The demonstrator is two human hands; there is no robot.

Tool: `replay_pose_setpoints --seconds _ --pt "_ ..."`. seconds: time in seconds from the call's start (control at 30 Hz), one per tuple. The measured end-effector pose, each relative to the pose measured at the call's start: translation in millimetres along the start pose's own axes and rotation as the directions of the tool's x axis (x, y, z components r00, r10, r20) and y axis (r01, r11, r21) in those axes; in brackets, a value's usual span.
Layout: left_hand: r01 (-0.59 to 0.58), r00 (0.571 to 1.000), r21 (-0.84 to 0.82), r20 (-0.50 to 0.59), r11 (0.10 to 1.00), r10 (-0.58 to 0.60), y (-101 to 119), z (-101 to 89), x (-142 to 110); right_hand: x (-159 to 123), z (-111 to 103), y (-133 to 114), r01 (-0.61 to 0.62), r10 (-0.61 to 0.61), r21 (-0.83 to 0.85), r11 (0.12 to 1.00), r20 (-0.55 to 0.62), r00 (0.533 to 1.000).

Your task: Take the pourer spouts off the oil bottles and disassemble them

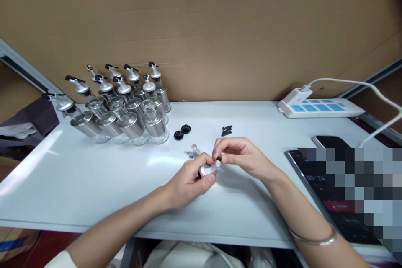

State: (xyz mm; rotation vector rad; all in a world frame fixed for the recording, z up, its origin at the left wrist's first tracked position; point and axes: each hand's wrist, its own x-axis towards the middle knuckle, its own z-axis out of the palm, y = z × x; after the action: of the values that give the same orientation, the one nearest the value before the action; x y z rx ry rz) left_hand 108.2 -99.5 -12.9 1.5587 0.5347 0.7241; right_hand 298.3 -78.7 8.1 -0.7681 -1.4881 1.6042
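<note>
My left hand [192, 180] is closed around a silver pourer cap [207, 170] just above the white table [94, 184]. My right hand [240, 155] pinches a small black piece [219, 159] at the top of that cap. Both hands meet at the table's middle. A second silver spout part [194, 150] lies just behind my left hand. Two black round gaskets [182, 132] and a few small black clips [226, 130] rest farther back.
Several glass bottles with silver pourer tops [125, 109] stand grouped at the back left. A white and blue power strip [320, 108] with a cable lies at the back right. A phone [329, 140] and a dark tablet [314, 180] sit at the right. A cardboard wall [220, 29] rises behind.
</note>
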Motion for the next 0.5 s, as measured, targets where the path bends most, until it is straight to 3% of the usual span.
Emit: replay_pose_setpoints --seconds 0.17,0.33,0.4,0.5 --pt "-0.098 0.991 0.34 -0.053 0.935 0.123 0.6 -2.0 1.2 0.6 0.6 0.1 -0.003 0.003 0.042 0.999 -0.002 1.0" --pt "-0.311 0.919 0.593 -0.012 0.743 0.395 2.4 -4.6 4.8 -0.7 1.1 2.4 0.002 -0.006 0.088 0.996 0.045 0.999" --pt "-0.321 0.917 0.601 0.005 0.732 0.399 3.3 -6.4 4.8 -1.1 1.6 2.6 0.002 -0.008 0.092 0.996 0.057 0.998" --pt "-0.245 0.958 0.523 0.0 0.816 0.288 6.3 -9.0 3.4 -1.2 3.1 1.3 -0.004 0.0 0.069 0.998 0.051 0.999"
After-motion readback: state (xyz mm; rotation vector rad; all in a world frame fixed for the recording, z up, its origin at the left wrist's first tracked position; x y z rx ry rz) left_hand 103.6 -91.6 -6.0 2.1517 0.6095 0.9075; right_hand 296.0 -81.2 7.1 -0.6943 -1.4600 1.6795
